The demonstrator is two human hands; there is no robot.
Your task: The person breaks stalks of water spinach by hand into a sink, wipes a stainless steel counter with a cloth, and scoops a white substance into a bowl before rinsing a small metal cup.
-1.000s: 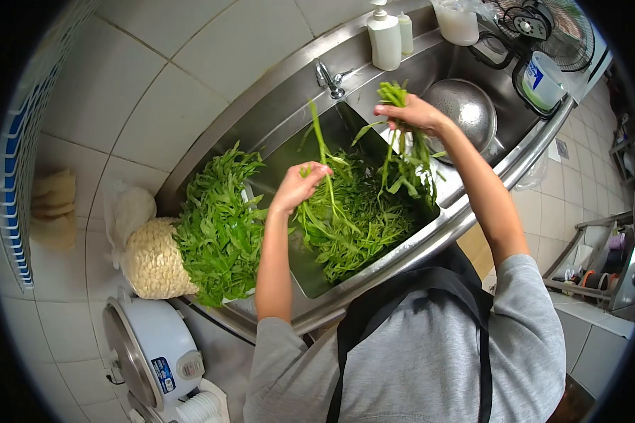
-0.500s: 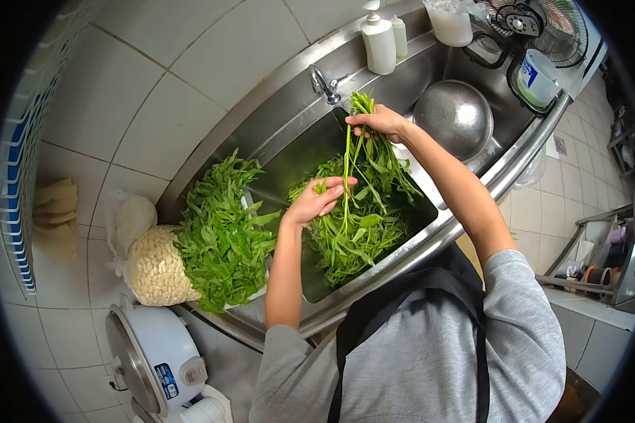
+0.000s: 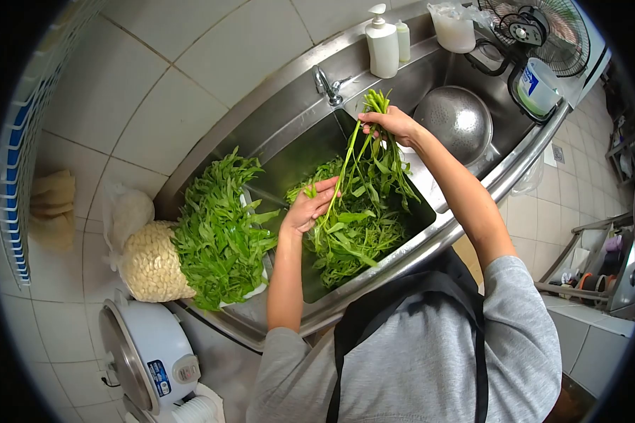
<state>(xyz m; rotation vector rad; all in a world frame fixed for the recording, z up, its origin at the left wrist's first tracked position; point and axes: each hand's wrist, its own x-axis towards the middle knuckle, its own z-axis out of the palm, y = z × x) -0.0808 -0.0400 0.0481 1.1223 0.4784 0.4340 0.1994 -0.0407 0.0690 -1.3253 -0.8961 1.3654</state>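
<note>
A bunch of long green stems [image 3: 377,103] is gripped near its cut ends by my right hand [image 3: 389,125], and its leaves hang down over the sink basin. Below and to the left, my left hand [image 3: 312,206] has its fingers closed round a small green piece, beside one long stem that slants down from the bunch. Loose leafy greens [image 3: 360,243] lie in the basin under both hands. Another big heap of leaves [image 3: 222,233] rests on a white tray left of the basin.
A faucet [image 3: 327,86] stands behind the basin, with a pump bottle [image 3: 382,48] beside it. An upturned metal colander [image 3: 454,123] sits in the right basin. At the left are a bag of pale peeled pieces [image 3: 155,262] and a rice cooker [image 3: 148,356]. A fan [image 3: 536,34] stands at upper right.
My right hand has moved slightly right with the bunch. My left hand has shifted a little left, and the long stem now slants more.
</note>
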